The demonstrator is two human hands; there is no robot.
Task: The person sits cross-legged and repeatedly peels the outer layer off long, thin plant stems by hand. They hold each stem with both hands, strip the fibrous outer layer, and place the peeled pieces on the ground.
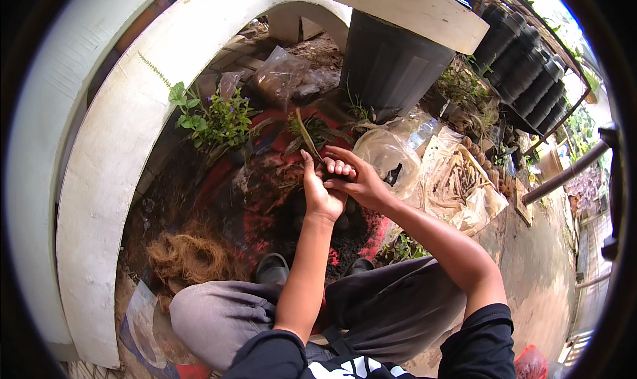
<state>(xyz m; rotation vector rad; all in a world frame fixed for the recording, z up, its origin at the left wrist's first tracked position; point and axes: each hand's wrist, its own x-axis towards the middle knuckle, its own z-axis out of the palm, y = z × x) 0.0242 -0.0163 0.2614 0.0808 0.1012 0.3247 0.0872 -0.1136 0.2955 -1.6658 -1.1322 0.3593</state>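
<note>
My left hand (321, 192) is turned palm up with its fingers curled around the lower part of a plant with a long yellow-green stem or leaf (307, 133). Over it from the right, my right hand (366, 180) closes around the same place, fingers bent. A dark clump, which looks like soil, shows partly between the hands; the plant's base is hidden by the fingers. Beneath them, loose dark soil (348, 239) lies spread on a red sheet (375, 235). Brown coir-like fibre (191, 257) is heaped to the left.
A low white arched structure (94, 215) curves along the left. Ahead are a flowering plant (224, 118), a clear plastic bag (281, 73) and a large black pot (395, 60). Crumpled plastic sheeting (458, 180) lies right, below stacked black pots (527, 70). A brown pole (567, 172) juts in.
</note>
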